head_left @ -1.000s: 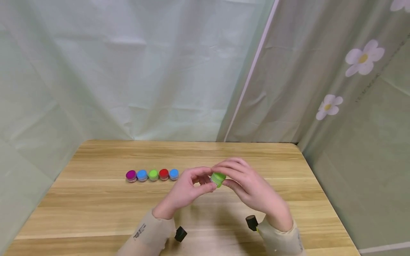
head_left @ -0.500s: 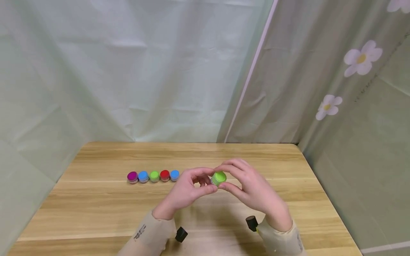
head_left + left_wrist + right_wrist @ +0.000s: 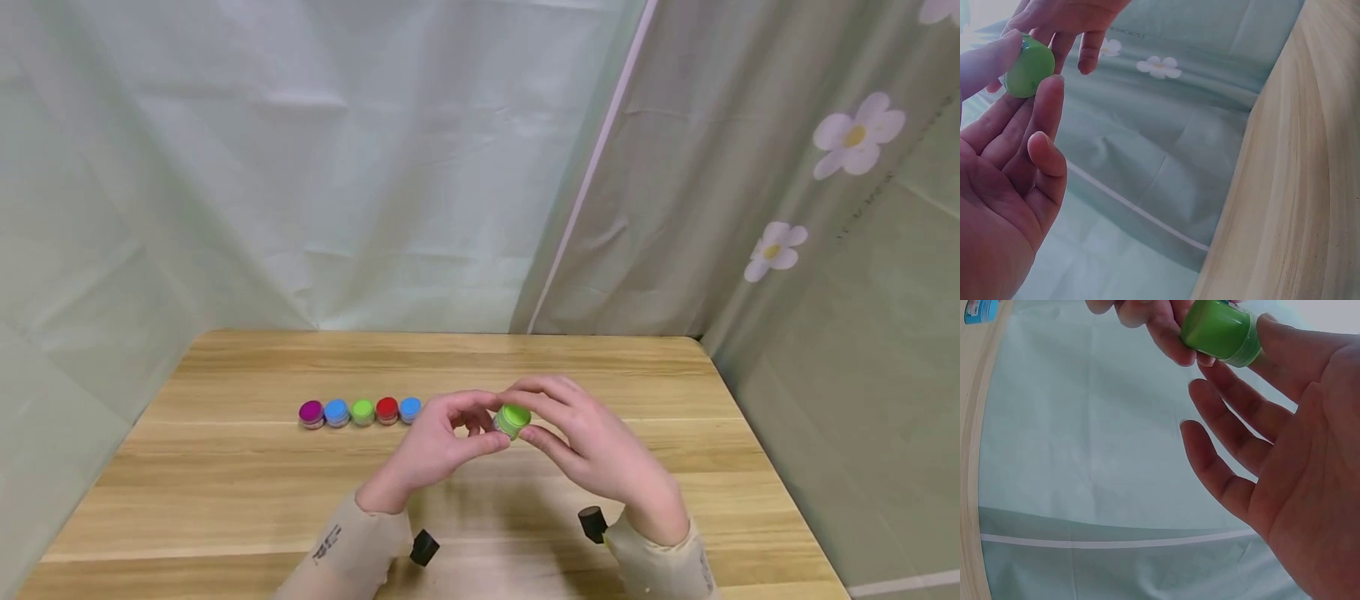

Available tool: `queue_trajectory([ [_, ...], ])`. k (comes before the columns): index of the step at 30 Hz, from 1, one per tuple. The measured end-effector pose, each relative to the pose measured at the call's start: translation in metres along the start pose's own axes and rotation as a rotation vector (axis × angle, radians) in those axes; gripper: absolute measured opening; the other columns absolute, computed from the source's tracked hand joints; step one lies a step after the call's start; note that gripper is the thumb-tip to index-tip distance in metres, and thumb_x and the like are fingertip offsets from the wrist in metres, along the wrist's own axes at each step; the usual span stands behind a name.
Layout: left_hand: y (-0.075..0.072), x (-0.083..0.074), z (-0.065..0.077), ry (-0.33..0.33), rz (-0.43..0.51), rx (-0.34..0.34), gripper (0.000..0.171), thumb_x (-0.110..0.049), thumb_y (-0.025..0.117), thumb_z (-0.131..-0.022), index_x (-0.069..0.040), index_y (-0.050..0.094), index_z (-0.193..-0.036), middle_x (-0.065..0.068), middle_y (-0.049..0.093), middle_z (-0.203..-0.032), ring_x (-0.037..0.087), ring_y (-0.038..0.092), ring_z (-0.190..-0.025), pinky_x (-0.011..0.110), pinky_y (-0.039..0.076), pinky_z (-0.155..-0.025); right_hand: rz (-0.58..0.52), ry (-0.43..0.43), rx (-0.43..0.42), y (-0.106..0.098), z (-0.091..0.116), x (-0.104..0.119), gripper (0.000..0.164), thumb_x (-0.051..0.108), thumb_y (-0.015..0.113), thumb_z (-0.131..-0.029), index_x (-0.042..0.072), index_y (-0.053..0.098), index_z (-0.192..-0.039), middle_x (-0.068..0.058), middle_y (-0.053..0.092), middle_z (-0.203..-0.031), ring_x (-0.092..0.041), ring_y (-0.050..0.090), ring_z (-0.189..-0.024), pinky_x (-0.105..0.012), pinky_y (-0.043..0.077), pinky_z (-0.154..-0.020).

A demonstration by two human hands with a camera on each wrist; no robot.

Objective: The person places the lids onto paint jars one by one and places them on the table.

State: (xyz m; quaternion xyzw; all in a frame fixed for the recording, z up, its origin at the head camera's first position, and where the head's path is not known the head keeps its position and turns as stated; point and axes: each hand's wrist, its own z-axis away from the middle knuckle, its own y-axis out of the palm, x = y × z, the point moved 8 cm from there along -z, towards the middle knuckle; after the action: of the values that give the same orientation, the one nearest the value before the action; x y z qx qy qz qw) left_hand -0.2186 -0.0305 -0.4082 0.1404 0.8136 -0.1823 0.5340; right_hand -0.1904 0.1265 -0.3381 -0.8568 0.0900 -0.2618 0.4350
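Observation:
Between both hands, above the table, a small jar point(image 3: 512, 421) with a green lid is held tilted. My left hand point(image 3: 438, 442) pinches its side between thumb and index finger. From the right, my right hand point(image 3: 592, 433) has its thumb and fingertips at the lid. In the right wrist view the jar point(image 3: 1219, 331) shows a green body, with the right thumb against its lid end; the other right fingers point(image 3: 1232, 425) extend loosely. The left wrist view shows the round green base of the jar point(image 3: 1030, 69), while the left fingers partly hide its side.
Left of the hands, several similar jars stand in a row: purple point(image 3: 311, 414), blue point(image 3: 337, 413), green point(image 3: 363, 412), red point(image 3: 387, 410) and another blue one point(image 3: 410, 409). They rest on the wooden table point(image 3: 225, 492). A curtain point(image 3: 375, 167) hangs behind its far edge.
The right fingers have shifted slightly around the lid and the jar's tilt has changed a little, its lid now turned more toward the head camera. The left hand stays nearly still.

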Motion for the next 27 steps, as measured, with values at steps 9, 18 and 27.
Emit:
queue_trajectory([
  [9,0.001,-0.001,-0.001,0.013,-0.022,0.001,0.033,-0.006,0.081,-0.094,-0.006,0.076,-0.127,0.006,0.075,-0.093,0.017,0.067,-0.079,0.027,0.047,-0.061,0.046,0.012,-0.051,-0.001,0.0,-0.001,0.034,0.034,0.071,-0.105,0.018,0.07,-0.135,0.003,0.063,-0.135,-0.02,0.058,-0.128,-0.038,0.048,-0.108],
  [18,0.002,-0.002,-0.003,0.009,-0.045,-0.002,0.033,-0.006,0.082,-0.093,-0.007,0.077,-0.125,0.004,0.076,-0.091,0.017,0.067,-0.079,0.024,0.046,-0.065,0.087,0.163,-0.038,0.004,-0.001,-0.012,0.065,0.047,0.079,-0.097,0.018,0.056,-0.151,0.003,0.057,-0.146,-0.02,0.051,-0.137,-0.048,0.048,-0.109],
  [27,-0.001,-0.001,-0.002,-0.023,-0.075,-0.015,0.035,-0.01,0.08,-0.096,-0.009,0.075,-0.13,0.0,0.075,-0.092,0.018,0.067,-0.077,0.025,0.046,-0.062,0.021,-0.089,-0.067,-0.001,-0.002,0.005,0.035,0.006,0.07,-0.102,0.015,0.071,-0.136,0.001,0.064,-0.139,-0.026,0.056,-0.132,-0.039,0.046,-0.11],
])
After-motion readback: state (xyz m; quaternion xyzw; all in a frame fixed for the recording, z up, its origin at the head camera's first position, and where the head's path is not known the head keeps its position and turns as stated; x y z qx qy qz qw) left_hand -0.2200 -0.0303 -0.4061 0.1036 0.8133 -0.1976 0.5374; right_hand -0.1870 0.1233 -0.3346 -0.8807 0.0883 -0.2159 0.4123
